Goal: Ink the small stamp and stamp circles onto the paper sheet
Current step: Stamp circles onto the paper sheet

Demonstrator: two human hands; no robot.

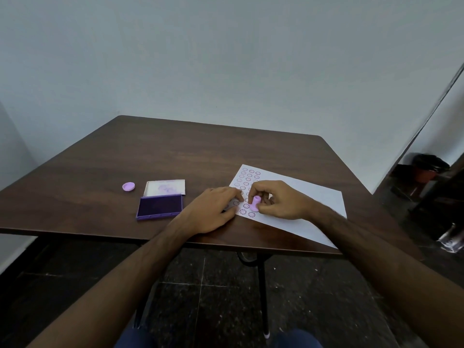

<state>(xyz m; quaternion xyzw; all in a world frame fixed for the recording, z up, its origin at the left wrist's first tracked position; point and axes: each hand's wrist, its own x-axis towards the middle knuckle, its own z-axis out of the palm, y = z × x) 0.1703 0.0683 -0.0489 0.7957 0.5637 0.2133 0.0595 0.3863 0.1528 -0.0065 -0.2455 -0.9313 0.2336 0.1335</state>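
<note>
Several columns of purple circles already fill the left strip of the paper sheet [296, 197] at centre right, where the right hand [278, 199] pinches the small stamp [255, 203] down beside them, the left hand [213, 209] lies flat and released on the sheet's edge, and most of the sheet remains blank.

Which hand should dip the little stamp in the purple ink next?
The right hand, probably. It already pinches the small stamp on the paper sheet. The left hand lies flat on the sheet's edge, nearer the open ink pad, and is better kept steadying the paper.
</note>
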